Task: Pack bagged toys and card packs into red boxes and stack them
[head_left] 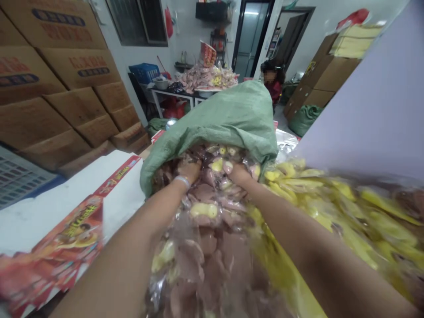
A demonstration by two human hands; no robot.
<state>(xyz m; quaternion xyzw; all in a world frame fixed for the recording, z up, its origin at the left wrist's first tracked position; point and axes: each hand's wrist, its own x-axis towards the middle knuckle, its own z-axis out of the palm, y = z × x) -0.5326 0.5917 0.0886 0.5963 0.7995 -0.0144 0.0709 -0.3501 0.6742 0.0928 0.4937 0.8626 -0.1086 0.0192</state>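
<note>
A green woven sack [232, 110] lies on its side with its mouth toward me. Clear plastic packets [203, 211] of pinkish-brown and yellow pieces spill from it toward my body. My left hand [190, 170], with a pale band at the wrist, reaches inside the left part of the mouth; its fingers look curled, and what they hold is hidden. On the right, my right hand [239, 174] is closed on packets just inside the opening, its thumb showing. Yellow packets [318, 194] lie in a heap beside my right forearm.
Flat red-and-white printed cartons [82, 225] lie at left, near a blue-grey crate [20, 176]. Cardboard boxes [73, 66] are stacked behind. Another table [159, 99] bears a packet pile. A person [274, 84] is beyond the sack. A lilac panel [367, 110] stands at right.
</note>
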